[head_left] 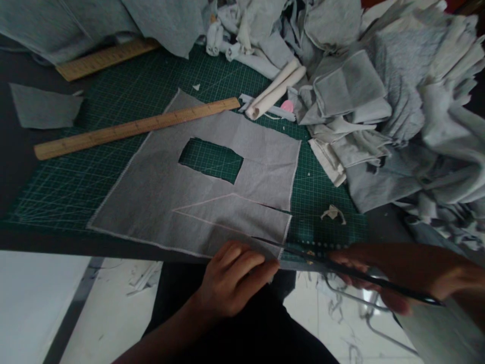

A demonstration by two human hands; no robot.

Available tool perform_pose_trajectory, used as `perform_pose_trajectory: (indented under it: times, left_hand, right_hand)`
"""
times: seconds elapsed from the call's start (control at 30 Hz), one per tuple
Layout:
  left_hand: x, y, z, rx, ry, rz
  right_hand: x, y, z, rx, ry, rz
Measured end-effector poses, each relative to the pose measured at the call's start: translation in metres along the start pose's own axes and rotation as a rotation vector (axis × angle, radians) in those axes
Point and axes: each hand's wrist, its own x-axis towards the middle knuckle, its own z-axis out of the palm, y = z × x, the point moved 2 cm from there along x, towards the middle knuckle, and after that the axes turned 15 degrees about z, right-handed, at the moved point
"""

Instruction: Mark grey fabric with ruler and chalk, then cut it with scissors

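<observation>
A grey fabric piece point(147, 187) with overlocked edges and a rectangular opening lies on the green cutting mat point(121, 101). Pink chalk lines form a pointed shape across its lower part, and a slit runs in from its right edge along the upper line. My right hand point(401, 268) is closed round the handles of long dark scissors point(341, 270). Their blades reach into the cloth at its lower right, by the lower chalk line. Just below the blades, my left hand point(237, 278) grips the fabric's near edge with bent fingers; its thumb is hidden.
One wooden ruler point(136, 129) lies across the fabric's far corner, another ruler point(108, 58) farther back. Rolled cloth point(276, 91) and pink chalk point(287, 106) lie beyond. Grey garments and scraps point(352, 86) pile up at right. A small scrap point(333, 213) sits near the scissors.
</observation>
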Motion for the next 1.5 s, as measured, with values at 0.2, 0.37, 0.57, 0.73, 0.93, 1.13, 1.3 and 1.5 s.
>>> perform_pose_trajectory:
  times: [0.2,0.37,0.57,0.73,0.93,1.13,1.3,1.5]
  left_hand:
    - [0.001,0.0,0.002,0.014,0.031,-0.025]
    - [0.001,0.0,0.003,0.013,0.044,-0.028]
    - [0.001,-0.001,0.002,0.008,0.021,-0.008]
    - [0.001,-0.001,0.001,0.008,0.02,-0.005]
    - [0.002,-0.001,0.002,0.011,0.014,-0.009]
    - [0.001,-0.002,0.002,0.014,0.015,0.002]
    - [0.0,-0.001,0.001,0.016,0.01,0.003]
    - [-0.002,-0.002,0.001,0.017,0.003,0.011]
  right_hand:
    - [0.008,0.001,0.003,0.085,-0.221,0.121]
    - [0.008,0.0,0.003,0.114,-0.287,0.214]
    - [0.011,-0.003,0.0,0.069,-0.305,0.227]
    - [0.014,0.003,0.001,0.099,-0.289,0.201]
    - [0.015,0.002,0.005,0.183,-0.248,0.114]
    - [0.02,0.007,0.006,0.186,-0.295,0.155]
    - [0.025,0.01,0.008,0.207,-0.316,0.182]
    - [0.025,0.013,0.01,0.257,-0.306,0.153]
